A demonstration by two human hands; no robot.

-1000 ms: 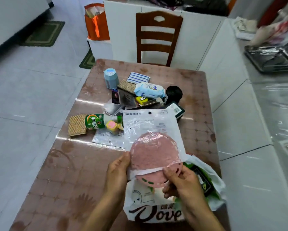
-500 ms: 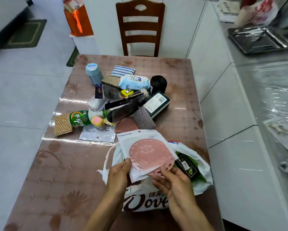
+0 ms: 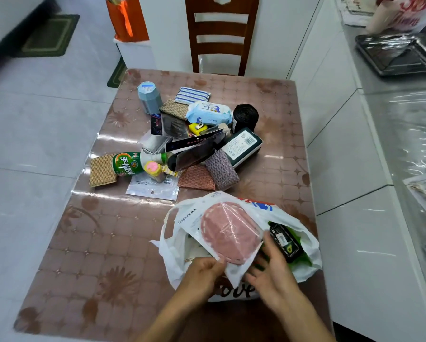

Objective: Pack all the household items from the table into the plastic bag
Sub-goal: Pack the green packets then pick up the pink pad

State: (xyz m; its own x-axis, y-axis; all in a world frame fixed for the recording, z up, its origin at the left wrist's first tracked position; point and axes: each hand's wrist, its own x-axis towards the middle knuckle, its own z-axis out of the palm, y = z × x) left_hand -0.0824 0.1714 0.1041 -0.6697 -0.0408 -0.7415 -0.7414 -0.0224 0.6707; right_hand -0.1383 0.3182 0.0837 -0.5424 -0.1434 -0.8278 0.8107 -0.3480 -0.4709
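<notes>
— So, what are the fingers doing?
— The left hand point(image 3: 202, 267) pinches the near corner of the pink disc packet point(image 3: 228, 232), fingers curled on its white edge. The right hand point(image 3: 268, 267) lies under the packet's right side with fingers spread and fairly straight; it is blurred, so I cannot tell whether it grips.
— And where is the packet?
— Tilted over the mouth of the white plastic bag point(image 3: 172, 262), which sits on the counter point(image 3: 88, 255). A dark box with an avocado picture point(image 3: 284, 243) lies inside the bag, just right of the packet.
— What else, going out from the bag?
— Beyond it lies a pile: woven cloths point(image 3: 210, 174), a green bottle point(image 3: 127, 165), a dark box with a barcode label point(image 3: 241, 145), a wipes pack point(image 3: 208, 113), a black roll point(image 3: 245, 117) and a blue-grey container point(image 3: 149, 97). A wooden chair point(image 3: 222, 33) stands past the counter's far edge.
</notes>
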